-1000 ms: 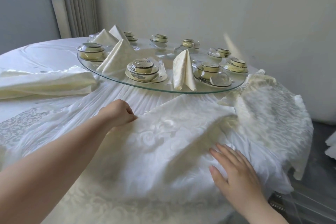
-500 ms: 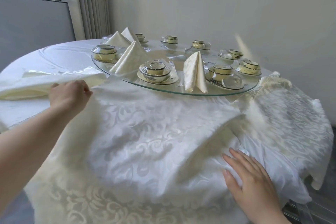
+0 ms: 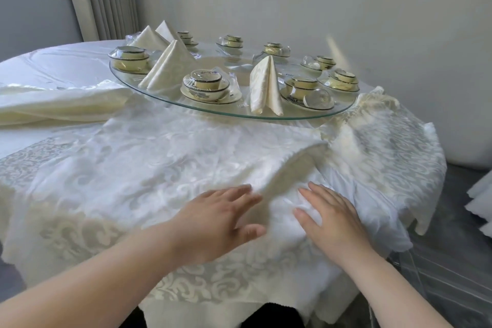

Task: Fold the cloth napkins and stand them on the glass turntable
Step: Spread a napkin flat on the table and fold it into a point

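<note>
the glass turntable (image 3: 314, 115) sits toward the far side of the counter (image 3: 53, 61), with folded napkins (image 3: 265, 85) standing among bowl sets (image 3: 206, 85) on it. before it a spread napkin (image 3: 159, 162) lies on the counter, the left hand (image 3: 221, 218) and right hand (image 3: 330, 216) side by side on it. another cloth (image 3: 61, 104) lies left.

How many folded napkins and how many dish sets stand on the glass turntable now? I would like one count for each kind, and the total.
On the turntable:
napkins: 4
dish sets: 8
Total: 12
</note>
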The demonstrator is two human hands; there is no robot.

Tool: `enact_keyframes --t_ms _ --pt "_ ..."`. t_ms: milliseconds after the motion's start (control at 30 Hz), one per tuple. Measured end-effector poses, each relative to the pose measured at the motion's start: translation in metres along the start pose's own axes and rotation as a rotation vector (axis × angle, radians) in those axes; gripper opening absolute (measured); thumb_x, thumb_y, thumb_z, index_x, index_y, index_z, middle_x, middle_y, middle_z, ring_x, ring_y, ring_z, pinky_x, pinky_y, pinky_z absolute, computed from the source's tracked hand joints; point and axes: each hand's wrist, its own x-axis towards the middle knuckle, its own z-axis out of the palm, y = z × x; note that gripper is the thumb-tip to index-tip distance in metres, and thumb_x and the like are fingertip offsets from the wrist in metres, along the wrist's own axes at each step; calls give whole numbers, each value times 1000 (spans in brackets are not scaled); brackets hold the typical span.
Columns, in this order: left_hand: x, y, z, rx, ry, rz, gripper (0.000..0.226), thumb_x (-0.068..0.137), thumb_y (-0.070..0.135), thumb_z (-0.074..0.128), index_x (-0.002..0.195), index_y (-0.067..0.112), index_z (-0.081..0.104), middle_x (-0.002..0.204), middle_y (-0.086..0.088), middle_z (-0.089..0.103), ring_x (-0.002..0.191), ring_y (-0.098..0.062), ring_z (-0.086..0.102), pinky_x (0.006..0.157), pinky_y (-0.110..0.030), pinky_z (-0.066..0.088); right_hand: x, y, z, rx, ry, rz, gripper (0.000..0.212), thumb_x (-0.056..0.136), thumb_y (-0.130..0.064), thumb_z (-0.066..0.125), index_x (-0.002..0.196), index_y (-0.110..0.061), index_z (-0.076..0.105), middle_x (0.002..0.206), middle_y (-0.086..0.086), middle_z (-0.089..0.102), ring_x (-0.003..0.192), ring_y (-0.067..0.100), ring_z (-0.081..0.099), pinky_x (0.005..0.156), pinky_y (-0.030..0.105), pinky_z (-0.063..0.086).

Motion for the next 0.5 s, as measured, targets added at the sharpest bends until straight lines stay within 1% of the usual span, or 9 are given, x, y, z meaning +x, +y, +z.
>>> enact_keyframes --t_ms 67,133,200,233,267,300,367,433,500 --pt "9 -8 13 69 -27 -9 128 30 80 -37 145 38 -1 155 13 -2 140 -2 -4 100 -11 -9 -3 3 -4 65 17 -1 69 82 -63 26 141 -28 27 150 -12 19 140 6 11 108 17 1" --pt "13 -19 20 120 -33 -26 133 25 76 -45 145 38 -4 155 13 -4 140 -1 -10 95 -9 -16 -11 14 -5 136 101 22 59 83 -53 38 133 -21 43 138 -10 37 133 7 25 106 19 12" --pt "13 -20 20 127 -45 -29 131 26 73 -47 145 39 -4 155 13 -5 139 1 -11 94 -9 -17 -25 29 -4 205 319 13 49 76 -48 42 104 -13 62 107 -11 52 108 5 42 93 16 27" --pt "12 -19 20 130 -54 -31 131 26 73 -47 145 39 -4 155 14 -5 139 2 -11 95 -9 -16 -34 36 -6 230 411 10 36 76 -42 44 89 -14 63 93 -13 53 93 3 44 82 14 32" --pt "12 -17 20 130 -54 -31 130 27 73 -47 145 39 -3 154 14 -4 138 4 -11 96 -10 -16 -43 42 -6 270 444 44 19 78 -36 49 79 -19 59 82 -15 53 80 0 43 75 12 35" --pt "11 -17 20 124 -41 -37 129 28 74 -47 144 40 -3 154 15 -3 136 6 -12 97 -10 -16 -52 46 -7 325 434 93 10 81 -27 56 71 -24 54 73 -14 53 74 0 44 71 8 36" --pt "11 -17 21 123 -24 -49 127 30 74 -46 144 40 -1 154 16 -2 136 6 -12 98 -10 -15 -69 52 -5 463 312 240 25 83 -12 63 65 -26 54 63 -8 57 71 -2 51 62 4 38" --pt "11 -17 22 124 -18 -60 127 30 75 -45 144 41 -1 154 16 -2 139 2 -9 101 -12 -13 -79 54 -2 606 124 388 19 84 -13 62 71 -26 58 71 -8 63 74 1 57 61 8 40" --pt "11 -18 22 136 -15 -57 128 29 76 -45 144 42 -1 154 16 -1 140 1 -7 103 -14 -12 -83 53 3 810 35 503 14 87 -14 59 83 -27 58 88 -5 66 84 6 59 65 14 42"
